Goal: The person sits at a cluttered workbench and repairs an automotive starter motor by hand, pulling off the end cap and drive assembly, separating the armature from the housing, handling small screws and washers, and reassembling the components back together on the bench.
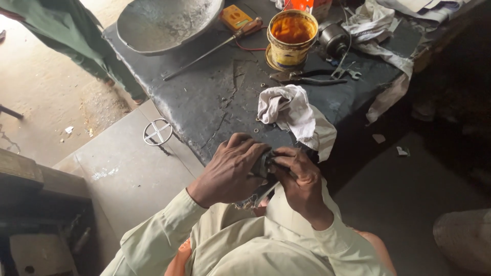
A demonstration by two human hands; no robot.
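- Outdoors, a dark, scarred workbench (215,97) stands on pale paving, dusty ground beyond its left edge.
- On it: a metal bowl (163,23), an open tin of amber grease (292,38), pliers (307,77), a small motor (333,39), a crumpled white rag (294,115).
- Near edge of the bench sits just ahead of the hands; bare bench lies between rag and bowl.
- Left hand (230,171) and right hand (302,176) both clench one small dark metal part (263,164), held against the lap, just below the rag.
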